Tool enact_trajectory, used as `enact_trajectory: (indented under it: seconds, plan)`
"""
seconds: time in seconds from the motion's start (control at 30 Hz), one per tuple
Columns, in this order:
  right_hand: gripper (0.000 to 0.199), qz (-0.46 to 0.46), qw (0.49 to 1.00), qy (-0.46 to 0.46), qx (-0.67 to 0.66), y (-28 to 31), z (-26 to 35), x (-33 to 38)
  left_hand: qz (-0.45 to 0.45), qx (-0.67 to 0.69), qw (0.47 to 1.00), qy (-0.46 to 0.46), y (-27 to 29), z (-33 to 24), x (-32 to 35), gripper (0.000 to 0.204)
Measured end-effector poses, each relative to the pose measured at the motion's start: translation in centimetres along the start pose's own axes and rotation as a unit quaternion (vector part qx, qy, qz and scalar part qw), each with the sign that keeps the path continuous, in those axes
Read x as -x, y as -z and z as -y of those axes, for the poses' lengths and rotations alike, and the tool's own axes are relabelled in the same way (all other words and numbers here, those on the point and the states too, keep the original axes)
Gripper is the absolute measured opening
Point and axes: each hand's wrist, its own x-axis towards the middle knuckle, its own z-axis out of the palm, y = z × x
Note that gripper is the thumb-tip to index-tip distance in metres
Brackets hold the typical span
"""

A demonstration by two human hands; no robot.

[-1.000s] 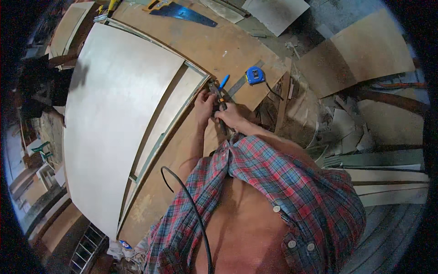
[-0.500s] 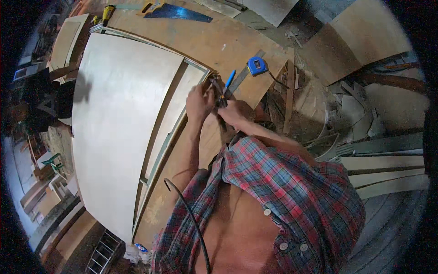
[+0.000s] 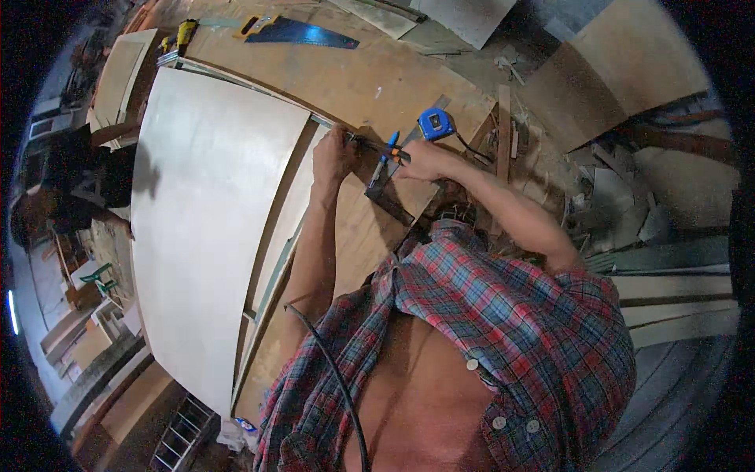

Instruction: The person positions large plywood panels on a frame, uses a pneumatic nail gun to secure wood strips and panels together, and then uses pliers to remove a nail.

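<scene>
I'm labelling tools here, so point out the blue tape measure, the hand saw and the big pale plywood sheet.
blue tape measure (image 3: 433,123), head view, case centre.
hand saw (image 3: 303,33), head view, mid blade.
big pale plywood sheet (image 3: 204,228), head view, bare face.

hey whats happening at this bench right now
A person in a plaid shirt leans over a wooden workbench. The left hand presses down at the edge of a large pale plywood sheet, while the right hand grips a blue-handled tool over a metal square. A blue tape measure lies just beyond, and a handsaw sits at the far end.
</scene>
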Motion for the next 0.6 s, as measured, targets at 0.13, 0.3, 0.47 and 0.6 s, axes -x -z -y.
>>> enact_trajectory:
  seconds: [0.13,0.3,0.47,0.6]
  plan:
    - [0.027,0.034,0.989,0.048,0.134,2.6,-0.2,-1.4,0.000,0.003,1.000,0.029,0.0,-0.4,0.0,0.031]
    - [0.016,0.039,0.962,0.081,0.258,5.9,0.6,-2.4,-0.029,-0.017,0.999,0.021,-0.2,-1.3,0.2,0.029]
    - [0.018,0.090,0.942,0.095,0.308,8.4,1.6,-2.9,-0.027,-0.043,0.996,0.068,-0.3,-2.0,0.2,0.028]
    - [0.022,0.045,0.946,0.155,0.282,8.3,0.7,-3.2,-0.035,-0.051,0.995,0.076,-0.6,-2.5,0.6,0.029]
